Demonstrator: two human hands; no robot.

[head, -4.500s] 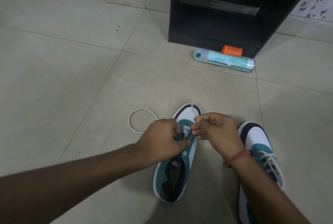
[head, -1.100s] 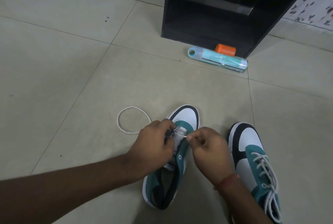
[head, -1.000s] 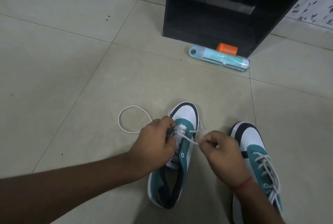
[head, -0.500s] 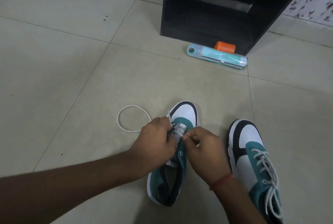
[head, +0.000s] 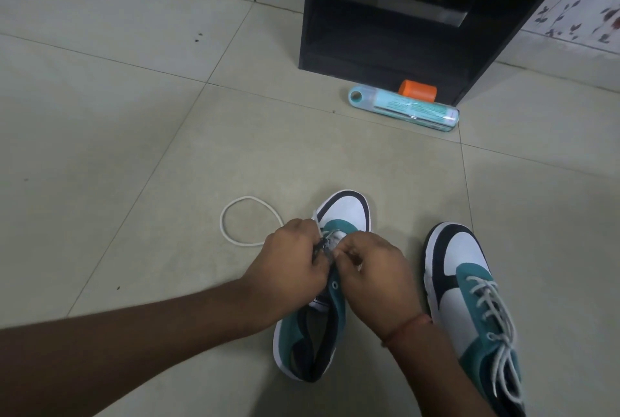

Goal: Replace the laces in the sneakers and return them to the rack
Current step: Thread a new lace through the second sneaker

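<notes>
head view: left hand [head: 288, 269] fingers grasp sneaker [head: 322, 285] eyelet flap; right hand [head: 375, 275] fingers pinch lace [head: 330, 235] beside them.

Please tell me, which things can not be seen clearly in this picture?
- Head view: the eyelets of the left sneaker near its toe are hidden by the left hand and the right hand.
- The laced sneaker has its heel cut off by the bottom edge.
- Print on the teal tube is too small.

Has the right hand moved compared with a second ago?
Yes. The right hand has come back in from the right to the sneaker tongue, beside the left hand.
</notes>
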